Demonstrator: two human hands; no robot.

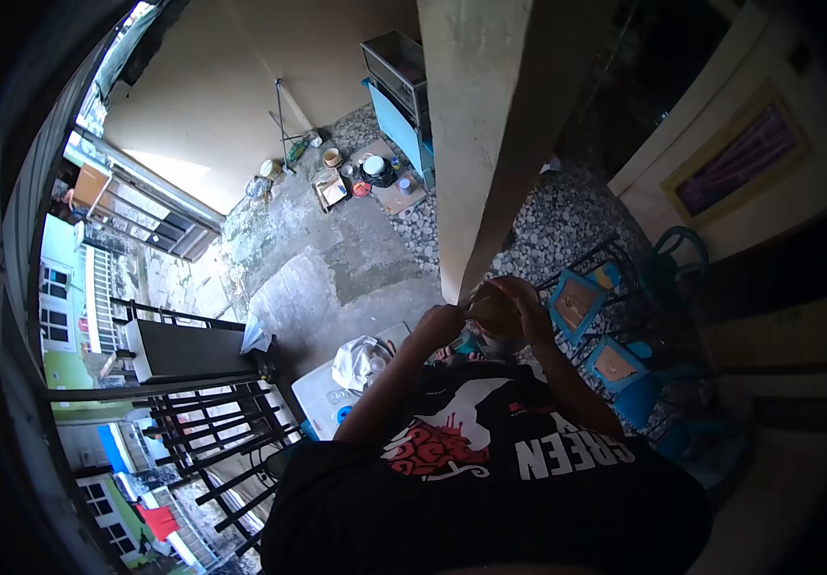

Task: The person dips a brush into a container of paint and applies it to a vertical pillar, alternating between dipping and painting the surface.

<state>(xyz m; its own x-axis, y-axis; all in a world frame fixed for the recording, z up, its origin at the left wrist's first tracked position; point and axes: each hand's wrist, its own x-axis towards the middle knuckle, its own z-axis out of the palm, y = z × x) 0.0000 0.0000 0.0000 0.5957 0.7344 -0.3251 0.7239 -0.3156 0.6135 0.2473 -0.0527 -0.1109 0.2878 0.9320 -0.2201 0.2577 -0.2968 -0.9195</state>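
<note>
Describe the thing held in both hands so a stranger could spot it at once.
Start at the tall concrete pillar and follow it down to its foot. There both hands meet around a round brown object, left hand and right hand on either side. Unlike the blue-framed chairs nearby, it is brown and hand-held.

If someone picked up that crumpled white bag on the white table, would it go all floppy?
Probably. The white bag on the white table lies crumpled and folded, so it likely droops when lifted. It looks thin, so probably light. A push might just slide it.
</note>
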